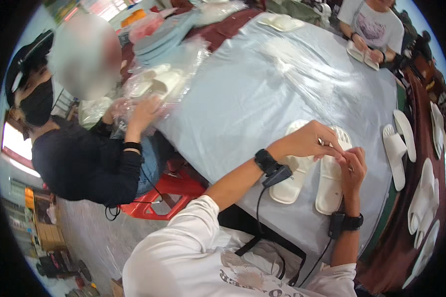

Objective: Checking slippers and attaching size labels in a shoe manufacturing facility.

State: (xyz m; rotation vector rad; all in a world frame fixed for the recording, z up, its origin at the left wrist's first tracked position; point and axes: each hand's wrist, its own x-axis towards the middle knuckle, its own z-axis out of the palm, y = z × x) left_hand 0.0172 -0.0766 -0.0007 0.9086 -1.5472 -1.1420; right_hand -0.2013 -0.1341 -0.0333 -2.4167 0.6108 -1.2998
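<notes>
Two cream-white slippers lie side by side in front of me, toes away, on the pale blue-grey table cover [218, 94]. My left hand [316, 138] reaches across above the left slipper [288, 185]. Its thumb and fingertips are pinched together near the strap of the right slipper [328, 192]. My right hand [354, 167] meets it there, with its fingers also drawn together. Whatever sits between the fingertips is too small or hidden to name. Both hands partly cover the straps. Each of my wrists wears a black band with a small device and a cable.
To the left, a masked person's hand [144, 113] handles slippers [166, 81] in clear plastic. Another person across the table holds slippers [356, 51]. More slippers [395, 151] lie along the right edge and on brown cloth [401, 237]. A red stool [176, 195] stands left of me.
</notes>
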